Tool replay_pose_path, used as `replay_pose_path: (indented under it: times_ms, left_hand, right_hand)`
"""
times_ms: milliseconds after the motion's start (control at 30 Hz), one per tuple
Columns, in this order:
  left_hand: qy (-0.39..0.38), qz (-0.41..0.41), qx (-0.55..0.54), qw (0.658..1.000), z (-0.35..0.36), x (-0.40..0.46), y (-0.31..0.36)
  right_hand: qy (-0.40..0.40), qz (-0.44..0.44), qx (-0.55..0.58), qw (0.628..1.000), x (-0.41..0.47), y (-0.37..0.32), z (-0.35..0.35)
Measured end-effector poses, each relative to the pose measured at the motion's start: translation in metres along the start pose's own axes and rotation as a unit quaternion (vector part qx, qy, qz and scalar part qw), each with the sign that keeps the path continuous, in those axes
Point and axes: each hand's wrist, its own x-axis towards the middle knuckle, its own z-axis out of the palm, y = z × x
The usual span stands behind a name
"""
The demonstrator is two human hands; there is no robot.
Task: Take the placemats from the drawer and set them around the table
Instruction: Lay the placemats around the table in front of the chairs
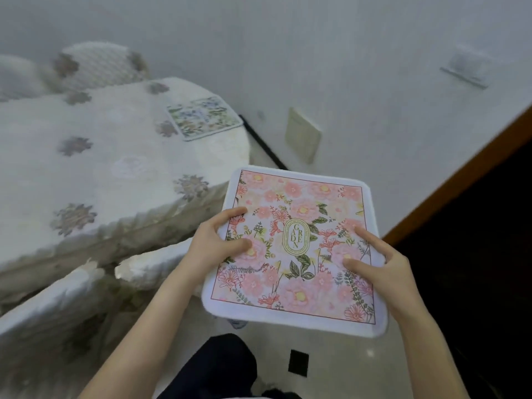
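Placemats – two: pink placemat (296,249) gripped by left hand (214,243), right hand (383,269); blue placemat (204,116) on table (86,156).

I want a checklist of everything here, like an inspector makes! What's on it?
Surface: round table under a white cloth with grey flower patches.
Job's things: pink floral placemat with a white border, held off the table; blue-green floral placemat lying at the table's far edge.
Clutter: nothing seen.
Grippers: left hand and right hand each grip a side of the pink mat.
Cables: nothing seen.
Surroundings: white wall with a beige switch plate; cushioned chairs; brown door frame.
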Motion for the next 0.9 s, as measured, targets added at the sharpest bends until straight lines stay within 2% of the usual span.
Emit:
replay_pose_path:
  times_ms: [200,367,733,900]
  left_hand:
    - [0.121,-0.015,-0.021,0.992,-0.033,0.013,-0.006]
    - [0.192,-0.025,-0.042,0.98,-0.075,0.045,-0.013]
    - [0.284,-0.036,-0.027,0.958,-0.19,0.165,-0.023]
    - [0.297,-0.063,-0.015,0.953,-0.225,0.221,-0.047]
  right_hand:
    - [-0.126,-0.003,-0.029,0.992,0.084,-0.025,0.042]
    - [-0.199,-0.017,-0.047,0.979,0.153,-0.041,0.102]
    - [-0.286,-0.064,-0.118,0.949,0.308,-0.074,0.261]
    - [-0.295,-0.032,-0.138,0.945,0.37,-0.057,0.312]
